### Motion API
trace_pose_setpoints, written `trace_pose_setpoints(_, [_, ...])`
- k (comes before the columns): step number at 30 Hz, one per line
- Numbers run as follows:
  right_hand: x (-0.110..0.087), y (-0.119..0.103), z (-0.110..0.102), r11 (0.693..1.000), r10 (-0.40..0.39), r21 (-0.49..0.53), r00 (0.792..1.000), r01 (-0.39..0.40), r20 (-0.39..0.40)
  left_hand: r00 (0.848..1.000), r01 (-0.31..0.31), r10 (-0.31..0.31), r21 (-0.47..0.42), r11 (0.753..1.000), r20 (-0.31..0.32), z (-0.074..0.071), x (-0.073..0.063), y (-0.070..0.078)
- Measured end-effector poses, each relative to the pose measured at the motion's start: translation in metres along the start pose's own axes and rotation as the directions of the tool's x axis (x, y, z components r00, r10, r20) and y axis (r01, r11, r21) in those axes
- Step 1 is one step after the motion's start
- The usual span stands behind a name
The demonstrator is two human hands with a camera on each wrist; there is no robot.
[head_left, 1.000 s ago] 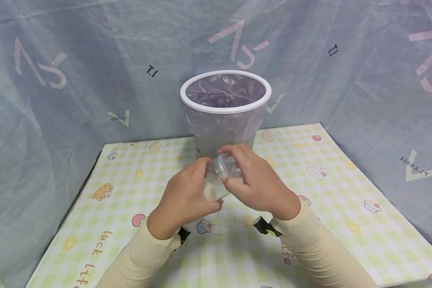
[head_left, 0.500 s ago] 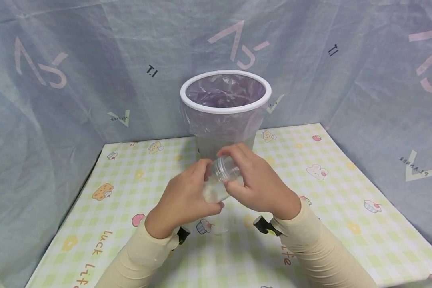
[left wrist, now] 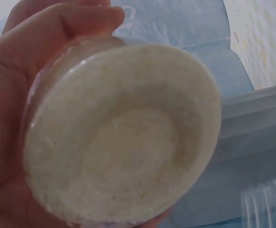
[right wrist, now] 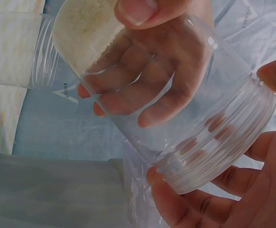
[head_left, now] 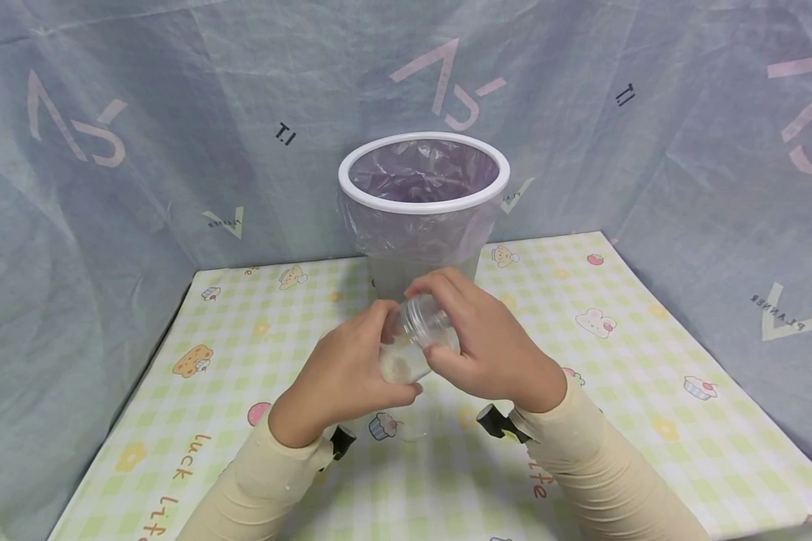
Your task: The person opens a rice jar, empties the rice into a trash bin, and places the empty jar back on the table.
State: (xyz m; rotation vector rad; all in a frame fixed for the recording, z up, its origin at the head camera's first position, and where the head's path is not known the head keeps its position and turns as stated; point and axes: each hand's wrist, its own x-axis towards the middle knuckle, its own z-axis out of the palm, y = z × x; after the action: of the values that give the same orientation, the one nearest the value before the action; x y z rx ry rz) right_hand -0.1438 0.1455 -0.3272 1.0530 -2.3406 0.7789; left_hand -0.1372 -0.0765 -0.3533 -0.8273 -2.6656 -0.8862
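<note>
A clear plastic jar [head_left: 413, 353] is held tilted between both hands above the table, in front of the bin. My left hand [head_left: 341, 376] grips its body near the base, the fingers showing through the wall in the right wrist view. Pale, grainy contents [right wrist: 88, 35], rice-like, lie at the jar's bottom end, and the left wrist view looks onto its base [left wrist: 128, 147]. With thumb and fingertips, my right hand [head_left: 483, 338] grips the ridged top end [right wrist: 223, 137]. Whether a lid sits there, I cannot tell.
A lined bin with a white rim [head_left: 425, 207] stands behind the hands. Another clear ridged-neck jar [right wrist: 19, 52] stands on the table beneath the hands, faint in the head view. A checked cloth [head_left: 257, 323] covers the table; grey-blue fabric [head_left: 243, 90] hangs around it.
My left hand has turned and shifted slightly down and left with the jar's base. My right hand keeps its grip on the top end, its fingertips barely shifted.
</note>
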Motion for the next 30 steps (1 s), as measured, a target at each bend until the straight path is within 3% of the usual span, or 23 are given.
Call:
trace_pose_setpoints(18, [-0.0003,0.0009,-0.0038,0.998,-0.055,0.012,0.998,0.055,0.015,1.000,0.022,-0.023,0.019,1.000,0.011,-0.0012,-0.0002,0.0013])
trace_pose_setpoints(30, [0.0019,0.0010,-0.0057,0.990,-0.128,0.046,0.990,0.131,-0.067,1.000,0.030,-0.030,0.035,0.999,-0.010,-0.0048,-0.0010,0.0020])
